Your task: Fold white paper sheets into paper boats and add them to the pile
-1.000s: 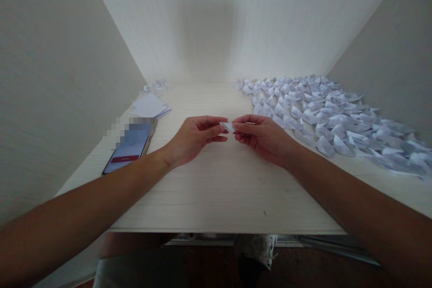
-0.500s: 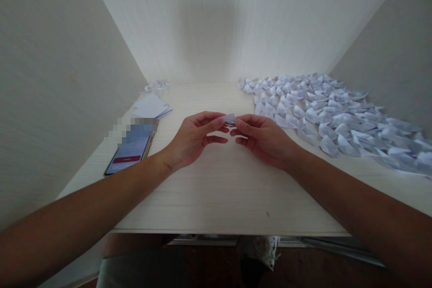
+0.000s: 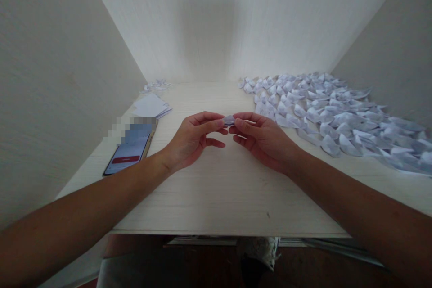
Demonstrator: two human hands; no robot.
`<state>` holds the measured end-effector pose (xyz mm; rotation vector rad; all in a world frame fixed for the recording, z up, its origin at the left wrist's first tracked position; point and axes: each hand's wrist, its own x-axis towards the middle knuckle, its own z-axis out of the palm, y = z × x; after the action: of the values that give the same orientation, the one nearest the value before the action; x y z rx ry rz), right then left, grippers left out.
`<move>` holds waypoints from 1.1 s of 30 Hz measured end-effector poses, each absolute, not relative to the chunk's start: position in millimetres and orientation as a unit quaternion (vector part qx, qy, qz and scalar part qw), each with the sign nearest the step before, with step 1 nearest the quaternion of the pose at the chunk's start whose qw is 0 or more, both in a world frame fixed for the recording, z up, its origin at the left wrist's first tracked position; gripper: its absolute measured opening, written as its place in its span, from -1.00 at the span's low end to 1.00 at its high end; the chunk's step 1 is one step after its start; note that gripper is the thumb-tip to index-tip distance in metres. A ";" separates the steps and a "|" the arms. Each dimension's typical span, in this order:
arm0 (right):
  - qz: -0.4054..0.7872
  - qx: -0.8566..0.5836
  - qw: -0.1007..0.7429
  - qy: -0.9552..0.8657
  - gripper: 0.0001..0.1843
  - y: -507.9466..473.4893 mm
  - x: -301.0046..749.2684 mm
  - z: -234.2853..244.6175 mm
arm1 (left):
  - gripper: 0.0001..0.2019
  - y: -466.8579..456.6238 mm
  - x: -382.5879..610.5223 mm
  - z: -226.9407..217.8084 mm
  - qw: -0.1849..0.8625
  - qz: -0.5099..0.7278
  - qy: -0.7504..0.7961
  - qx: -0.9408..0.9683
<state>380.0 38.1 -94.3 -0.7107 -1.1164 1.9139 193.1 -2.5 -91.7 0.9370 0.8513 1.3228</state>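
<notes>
A small folded piece of white paper (image 3: 230,120) is pinched between both of my hands above the middle of the pale wooden table (image 3: 216,189). My left hand (image 3: 194,137) grips its left end with thumb and forefinger, the other fingers curled. My right hand (image 3: 263,137) grips its right end the same way. Most of the paper is hidden by my fingertips.
Several folded white paper pieces (image 3: 324,112) cover the right side of the table. A phone (image 3: 128,155) with a lit screen lies at the left. Behind it sits a stack of flat white paper squares (image 3: 150,106), with paper scraps (image 3: 157,85) at the back. Walls enclose three sides.
My hands have lifted slightly and drawn the paper in; the folded piece shows less between my fingertips than a second ago.
</notes>
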 end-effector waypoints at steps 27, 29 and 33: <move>0.747 -0.272 0.403 -0.454 -0.78 39.3 382.4 -91.1 | -0.82 5.9 177.5 -86.6 0.712 0.488 0.342 0.372; 0.743 -0.276 0.402 -0.459 -0.78 39.2 382.8 -90.5 | -0.82 7.4 176.0 -85.8 0.713 0.481 0.349 0.372; 0.745 -0.269 0.397 -0.463 -0.73 39.5 383.0 -90.1 | -0.83 6.7 176.9 -83.7 0.701 0.490 0.357 0.376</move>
<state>383.0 39.5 -90.1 -0.6820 -1.1735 1.8878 176.9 6.7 -83.7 0.8372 0.7948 1.0912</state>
